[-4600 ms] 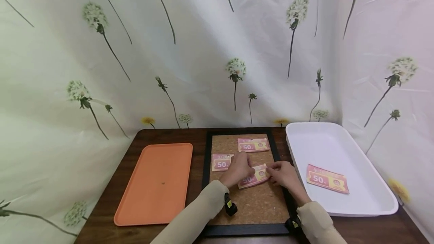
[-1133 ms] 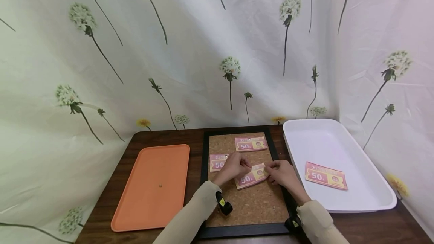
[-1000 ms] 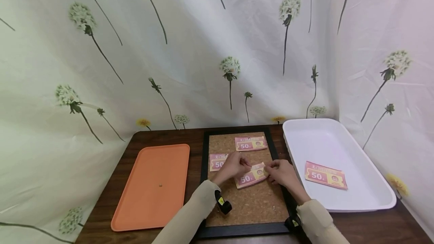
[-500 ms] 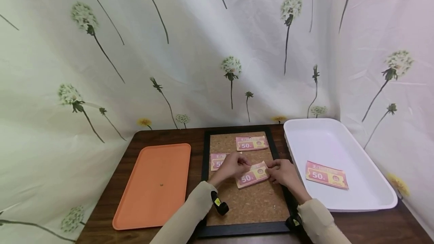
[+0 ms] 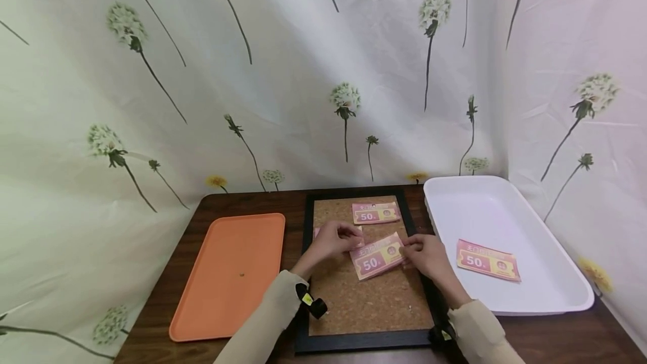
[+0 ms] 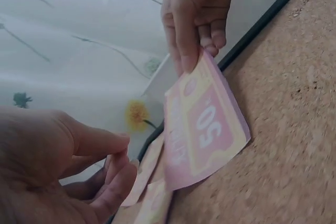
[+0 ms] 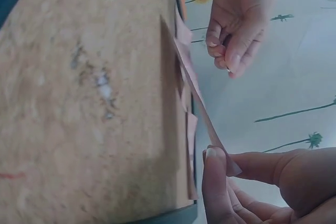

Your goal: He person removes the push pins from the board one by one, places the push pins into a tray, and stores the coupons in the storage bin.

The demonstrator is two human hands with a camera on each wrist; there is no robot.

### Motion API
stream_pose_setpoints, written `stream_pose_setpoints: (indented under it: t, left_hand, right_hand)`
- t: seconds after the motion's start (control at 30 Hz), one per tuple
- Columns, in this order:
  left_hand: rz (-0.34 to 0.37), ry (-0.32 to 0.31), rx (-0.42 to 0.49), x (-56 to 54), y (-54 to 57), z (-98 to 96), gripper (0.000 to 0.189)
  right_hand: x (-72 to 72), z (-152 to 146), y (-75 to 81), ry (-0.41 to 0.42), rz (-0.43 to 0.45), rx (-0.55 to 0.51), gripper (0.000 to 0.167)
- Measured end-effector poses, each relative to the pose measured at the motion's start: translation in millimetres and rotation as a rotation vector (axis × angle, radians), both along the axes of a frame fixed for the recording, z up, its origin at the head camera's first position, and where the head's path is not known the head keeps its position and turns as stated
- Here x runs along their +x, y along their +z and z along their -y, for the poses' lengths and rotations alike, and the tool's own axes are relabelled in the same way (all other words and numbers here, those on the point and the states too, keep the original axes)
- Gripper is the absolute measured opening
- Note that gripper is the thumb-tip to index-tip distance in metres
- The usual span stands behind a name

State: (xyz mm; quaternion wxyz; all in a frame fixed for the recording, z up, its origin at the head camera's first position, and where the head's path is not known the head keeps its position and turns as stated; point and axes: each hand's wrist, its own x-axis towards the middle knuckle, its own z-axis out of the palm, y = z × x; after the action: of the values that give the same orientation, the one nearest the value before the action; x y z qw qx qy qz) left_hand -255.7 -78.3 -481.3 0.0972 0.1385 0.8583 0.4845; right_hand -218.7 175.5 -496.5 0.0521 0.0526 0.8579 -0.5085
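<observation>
My right hand (image 5: 428, 253) pinches the right end of a pink and yellow coupon (image 5: 376, 257) printed with 50. In the right wrist view the coupon (image 7: 197, 90) tilts up from the corkboard (image 5: 369, 308), its shadow beside it. My left hand (image 5: 331, 245) is just off the coupon's upper left corner, thumb and fingers pinched together. A tiny pale tip, seemingly a thumbtack (image 7: 228, 70), shows at those fingertips, mostly hidden. Another coupon (image 5: 375, 213) lies near the board's top with a small tack at its upper edge. A third coupon (image 6: 153, 203) is partly covered by my left hand.
Left of the black-framed board is an orange tray (image 5: 227, 296) with a small speck-like thing (image 5: 241, 274) in it. On the right a deep white tray (image 5: 485, 201) holds one more coupon (image 5: 488, 261). A flower-patterned cloth (image 5: 283, 100) hangs behind the table.
My left hand has drawn back to the left, away from the coupon, fingertips still pinched. The coupon in my right hand has risen and tilted off the board.
</observation>
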Motion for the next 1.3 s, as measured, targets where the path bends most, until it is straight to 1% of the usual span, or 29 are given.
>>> stream_pose_setpoints:
  t: [0.27,0.37,0.53,0.63,0.7,0.83,0.9,1.0,1.13,1.3]
  left_hand:
    - [-0.018,0.018,0.003,6.5,8.9,13.9,0.011]
    - [-0.020,0.030,0.001,9.0,10.4,18.2,0.011]
    - [-0.044,0.054,0.000,11.7,11.3,25.8,0.010]
    - [-0.051,0.066,0.013,12.7,14.4,29.9,0.011]
    - [-0.041,0.077,0.027,13.3,16.8,32.9,0.011]
    - [-0.045,0.094,0.041,16.2,20.4,40.2,0.014]
    - [-0.052,0.106,0.037,16.9,20.3,43.3,0.013]
    - [-0.045,0.128,0.031,17.7,19.8,46.2,0.011]
    - [-0.032,0.144,0.024,17.9,18.7,50.2,0.013]
    - [-0.031,0.152,0.067,19.7,20.9,58.4,0.014]
  right_hand:
    - [7.4,-6.1,15.7,0.014,-0.060,-0.023,0.024]
    - [9.0,-9.6,20.0,0.011,-0.078,-0.039,0.026]
    - [10.7,-18.4,27.5,-0.003,-0.081,-0.041,0.029]
    - [12.2,-24.7,33.8,-0.013,-0.075,-0.036,0.031]
    - [13.0,-29.5,38.4,-0.014,-0.073,-0.032,0.032]
    - [13.1,-39.5,45.7,-0.027,-0.068,-0.009,0.036]
    - [13.2,-46.1,48.1,-0.030,-0.071,-0.010,0.040]
    - [13.6,-57.8,51.0,-0.034,-0.084,-0.007,0.044]
    - [15.5,-73.5,55.8,-0.040,-0.095,0.029,0.048]
    - [20.5,-90.1,59.4,-0.053,-0.095,0.054,0.053]
